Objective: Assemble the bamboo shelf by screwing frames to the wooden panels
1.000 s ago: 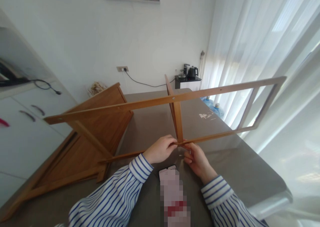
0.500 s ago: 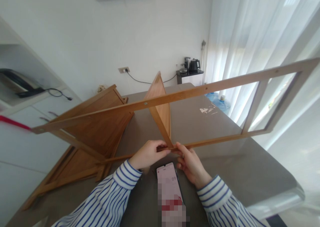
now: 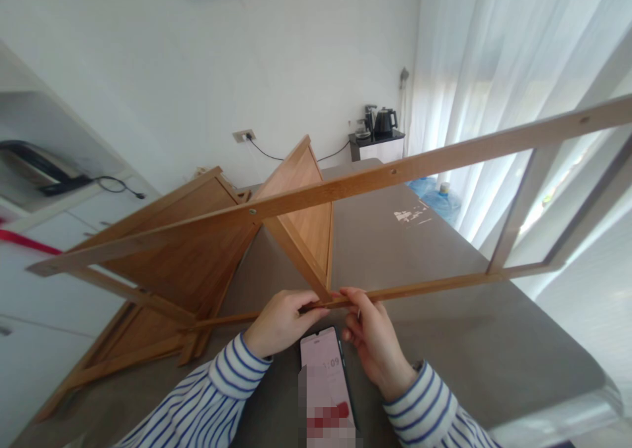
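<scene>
A long, ladder-like, honey-brown wooden frame [image 3: 355,181] is stretching sideways over a smooth grey-brown tabletop [image 3: 390,244]. Your left hand [image 3: 281,320] and right hand [image 3: 378,343] are pinching its lower rail [image 3: 419,290], on either side of where a flat, slanting wooden panel [image 3: 311,231] is meeting it. You are apparently aligning the two; the next move is probably calling for a steady hold.

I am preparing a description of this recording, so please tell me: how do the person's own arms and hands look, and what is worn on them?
The left sleeve and right sleeve are long and white with dark blue stripes, running lengthwise but circling the wrist on the cuffs. The left hand and right hand wear no gloves.
</scene>
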A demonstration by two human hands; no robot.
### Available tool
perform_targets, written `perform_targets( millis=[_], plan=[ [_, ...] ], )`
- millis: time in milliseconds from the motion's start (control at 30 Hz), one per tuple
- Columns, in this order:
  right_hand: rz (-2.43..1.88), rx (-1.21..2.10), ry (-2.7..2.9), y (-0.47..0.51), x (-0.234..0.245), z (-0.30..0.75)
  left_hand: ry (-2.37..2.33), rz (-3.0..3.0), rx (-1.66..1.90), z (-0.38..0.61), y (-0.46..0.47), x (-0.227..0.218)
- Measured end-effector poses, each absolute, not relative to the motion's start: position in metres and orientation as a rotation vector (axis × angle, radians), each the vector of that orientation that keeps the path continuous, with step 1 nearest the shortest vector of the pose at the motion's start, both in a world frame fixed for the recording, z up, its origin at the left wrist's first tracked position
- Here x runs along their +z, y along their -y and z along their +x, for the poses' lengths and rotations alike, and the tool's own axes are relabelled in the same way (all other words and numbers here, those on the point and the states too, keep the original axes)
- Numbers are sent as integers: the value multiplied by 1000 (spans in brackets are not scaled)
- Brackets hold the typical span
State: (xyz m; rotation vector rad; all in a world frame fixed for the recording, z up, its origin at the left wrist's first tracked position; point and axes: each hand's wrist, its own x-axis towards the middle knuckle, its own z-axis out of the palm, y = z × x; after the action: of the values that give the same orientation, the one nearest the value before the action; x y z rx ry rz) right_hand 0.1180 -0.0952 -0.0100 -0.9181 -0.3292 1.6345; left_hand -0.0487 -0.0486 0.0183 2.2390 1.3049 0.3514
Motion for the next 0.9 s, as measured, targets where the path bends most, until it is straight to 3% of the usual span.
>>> perform_targets(
  millis=[267, 433, 900],
  plan=[
    [-997, 1646, 373, 92, -13, 122, -914, 1538, 14, -46, 9, 34],
    [-1058, 1628, 368, 90, -17, 122, -1042, 1287, 268, -37, 0, 23],
    [-1116, 1518, 387, 81, -22, 130, -997, 1584, 449, -15, 2, 24]
  ],
)
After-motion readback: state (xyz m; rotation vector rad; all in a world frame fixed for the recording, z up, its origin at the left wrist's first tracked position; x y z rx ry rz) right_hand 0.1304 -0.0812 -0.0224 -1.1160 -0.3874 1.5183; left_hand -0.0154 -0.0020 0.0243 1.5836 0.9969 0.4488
